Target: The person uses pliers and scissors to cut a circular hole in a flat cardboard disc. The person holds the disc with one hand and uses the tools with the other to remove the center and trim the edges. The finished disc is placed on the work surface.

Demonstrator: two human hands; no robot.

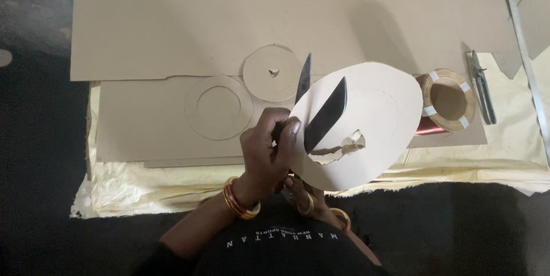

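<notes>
Head view, left hand (264, 153) gripping black scissors (321, 112), right hand (303, 193) holding tan card disc (372, 110), copper coil (447, 101) beside it

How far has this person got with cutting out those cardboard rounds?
One small disc and a ring already lie cut on the cardboard sheets. In hand: the left hand works open scissors through a ragged hole in the middle of a large disc, which the right hand supports from below. The hole is small and rough, so most of the inner cut looks left to do.
</notes>
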